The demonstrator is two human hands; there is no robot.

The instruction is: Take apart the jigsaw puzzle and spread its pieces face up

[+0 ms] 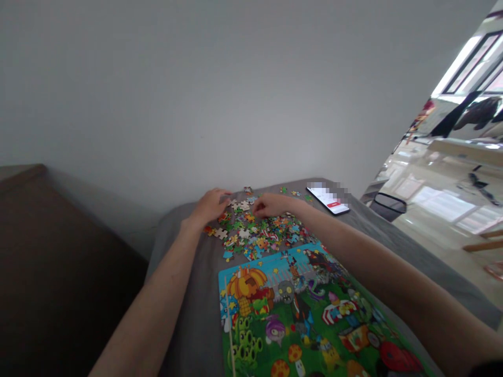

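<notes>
A heap of loose colourful puzzle pieces lies on a grey cloth-covered table. My left hand rests at the heap's far left edge, fingers curled down onto the pieces. At the heap's far side my right hand has its fingers bent and pinched among the pieces; what they hold is too small to make out. Nearer to me lies a bright cartoon puzzle picture board with a pumpkin, mushrooms and green plants on it.
A smartphone with a lit screen lies on the table beyond my right hand. A few stray pieces sit near the far edge. A plain wall stands behind; a dark brown surface is at left, a bright glossy floor at right.
</notes>
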